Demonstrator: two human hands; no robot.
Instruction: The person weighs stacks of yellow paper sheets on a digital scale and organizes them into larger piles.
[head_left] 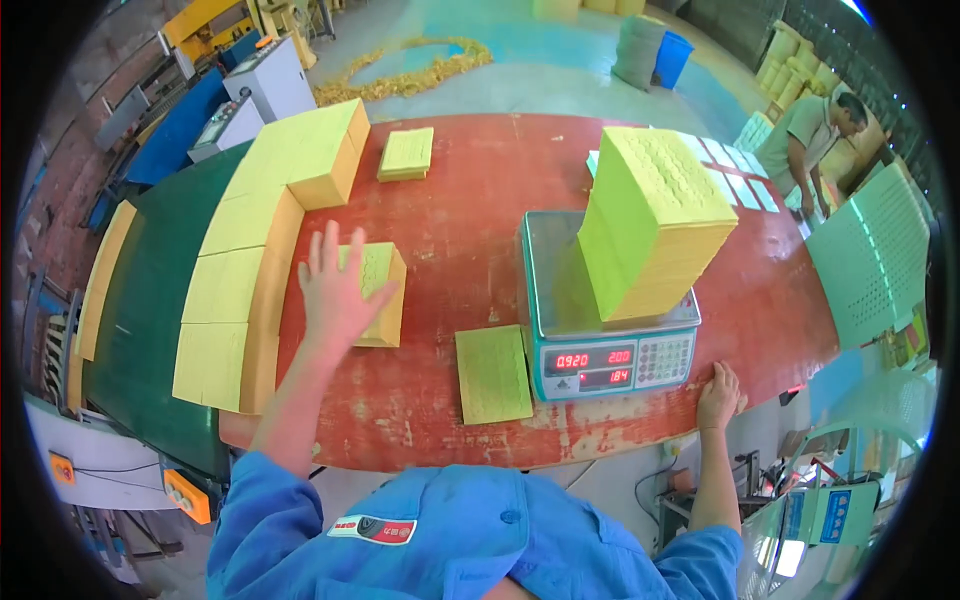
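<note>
— That blue sleeve (290, 500) leads up to the left hand (335, 290), fingers spread, holding nothing, over the small yellow stack (385, 285) left of the scale (605, 345).

— And the right hand (718, 395)?

— Flat on the red table (470, 200) edge, empty. I'd pinch the stack by its sides, squarely.

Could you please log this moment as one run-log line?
left hand: open, over small yellow stack | right hand: resting on table edge | scale: tall yellow stack on it
</note>
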